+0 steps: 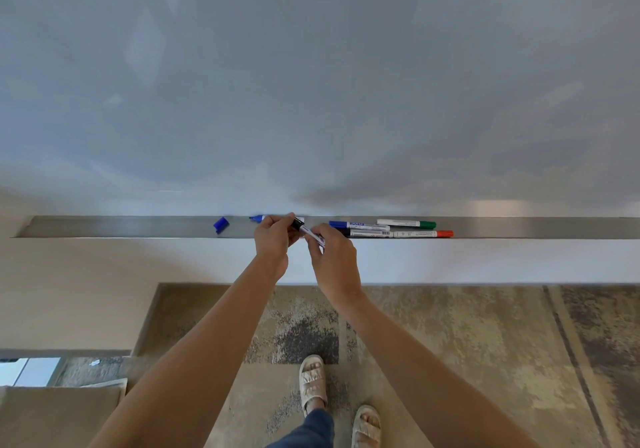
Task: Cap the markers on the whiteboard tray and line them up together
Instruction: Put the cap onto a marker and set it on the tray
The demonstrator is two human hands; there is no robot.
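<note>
Both hands meet at the middle of the frame, just in front of the metal tray (138,228) that runs across the picture below the whiteboard (311,84); the left hand (273,240) has its fingers pinched closed on the black cap (297,223) end of a marker (310,233); the right hand (334,257) has its fingers closed around the white barrel of that same marker, which slants from upper left to lower right between the two hands; whether the cap is fully seated cannot be told. On the tray, left of the hands, a loose blue cap (221,224) lies alone; just behind the left hand lies an uncapped blue marker (258,218), mostly hidden. Right of the hands four capped markers lie close together in two rows: a blue-capped one (358,225) and a green-capped one (407,223) behind, a black-capped one (369,233) and a red-capped one (424,234) in front.
</note>
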